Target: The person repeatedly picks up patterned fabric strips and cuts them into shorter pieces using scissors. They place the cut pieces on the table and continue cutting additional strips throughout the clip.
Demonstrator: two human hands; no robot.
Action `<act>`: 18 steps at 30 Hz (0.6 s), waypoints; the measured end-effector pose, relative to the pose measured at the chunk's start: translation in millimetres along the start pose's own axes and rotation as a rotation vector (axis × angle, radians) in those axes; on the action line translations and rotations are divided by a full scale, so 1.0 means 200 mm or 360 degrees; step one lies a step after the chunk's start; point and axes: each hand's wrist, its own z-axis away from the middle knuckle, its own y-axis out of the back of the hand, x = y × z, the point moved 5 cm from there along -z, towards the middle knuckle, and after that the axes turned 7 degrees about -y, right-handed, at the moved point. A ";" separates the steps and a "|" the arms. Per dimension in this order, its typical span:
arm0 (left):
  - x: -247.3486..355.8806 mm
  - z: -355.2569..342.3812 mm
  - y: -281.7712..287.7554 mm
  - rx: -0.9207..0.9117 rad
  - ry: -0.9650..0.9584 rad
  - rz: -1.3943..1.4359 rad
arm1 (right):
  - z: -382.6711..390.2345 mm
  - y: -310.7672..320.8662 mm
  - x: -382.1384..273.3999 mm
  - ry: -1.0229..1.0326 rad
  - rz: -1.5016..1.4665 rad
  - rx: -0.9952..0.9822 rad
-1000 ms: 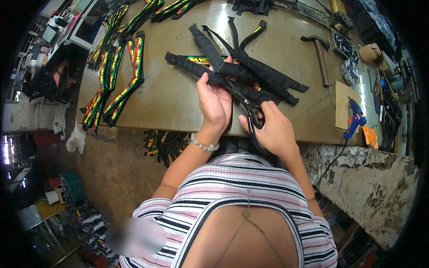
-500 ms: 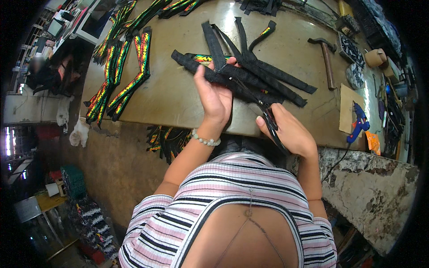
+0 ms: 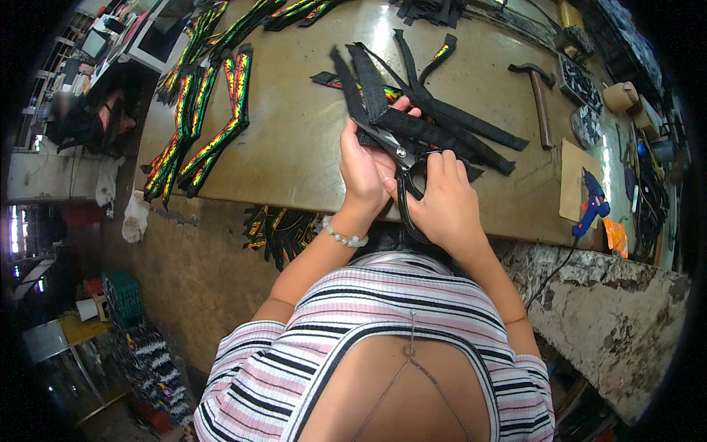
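Right hand, curled round black scissors — blades running up-left at black straps, held by the left hand, partly closed.

1. Honestly, can't read any text, numbers or signs in this view.
2. Orange packet, about 3 o'clock: too small to make out any lettering.
3. Scissors, roughly 1 o'clock: no marking I can read on 'em either.
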 end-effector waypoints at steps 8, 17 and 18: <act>-0.01 0.04 -0.05 -0.0318 -0.0135 -0.0138 | 0.01 0.01 0.04 0.0088 -0.0170 0.0053; -0.03 0.02 0.01 -0.0165 -0.0016 -0.0586 | 0.02 -0.06 0.06 0.0139 -0.0326 0.0169; -0.02 0.02 0.01 -0.0145 -0.0050 -0.0637 | 0.02 -0.05 0.05 0.0169 -0.0343 0.0191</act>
